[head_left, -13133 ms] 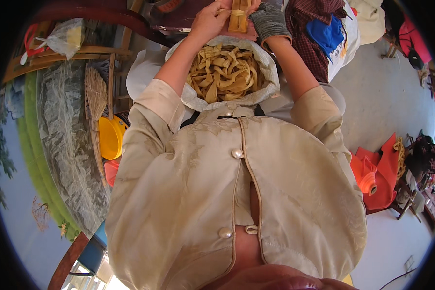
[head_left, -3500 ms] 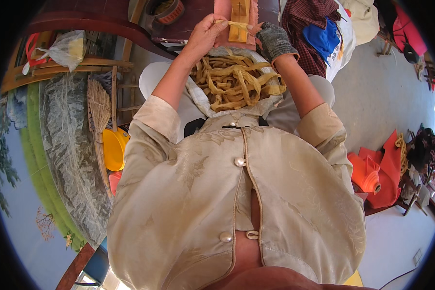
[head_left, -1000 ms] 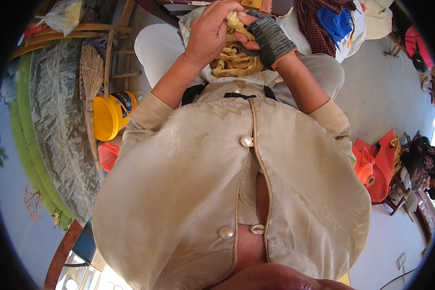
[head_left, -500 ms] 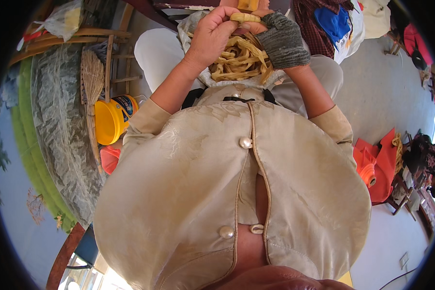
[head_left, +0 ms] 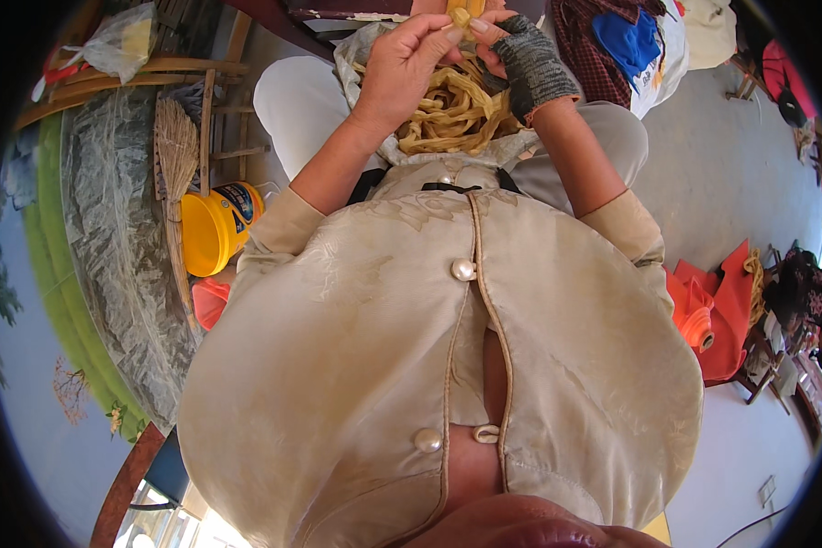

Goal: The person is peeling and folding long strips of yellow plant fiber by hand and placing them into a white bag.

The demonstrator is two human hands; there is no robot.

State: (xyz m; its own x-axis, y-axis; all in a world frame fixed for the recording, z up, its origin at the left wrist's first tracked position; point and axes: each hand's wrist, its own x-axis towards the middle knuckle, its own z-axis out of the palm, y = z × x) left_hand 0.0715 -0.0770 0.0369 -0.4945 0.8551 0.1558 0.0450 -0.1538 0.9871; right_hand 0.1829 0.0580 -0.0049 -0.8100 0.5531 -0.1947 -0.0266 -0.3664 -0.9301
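Observation:
At the top of the head view, a small folded piece of yellow plant-fibre strip [head_left: 460,16] is pinched between the thumb and fingers of my bare left hand [head_left: 405,71]. My right hand [head_left: 532,66], in a grey fingerless knitted glove, has its thumb and curled fingers at the right side of that piece. The exact contact is too small to make out. Below both hands, a tangled heap of long yellow strips [head_left: 452,114] lies in my lap on a pale cloth or bag [head_left: 388,151]. A flat orange-tan band [head_left: 473,7] stands just beyond the fingers.
To the left are a yellow bucket [head_left: 205,236] lying on its side, a straw broom [head_left: 175,146] and wooden chair frames [head_left: 205,128]. Checked dark red cloth [head_left: 594,41] and blue cloth [head_left: 628,44] lie at the upper right. Red sheeting [head_left: 729,310] is farther right.
The yellow piece, earlier stretched sideways between both hands, now looks short and bunched. My right hand has turned and shifted slightly up, with its fingers curled more.

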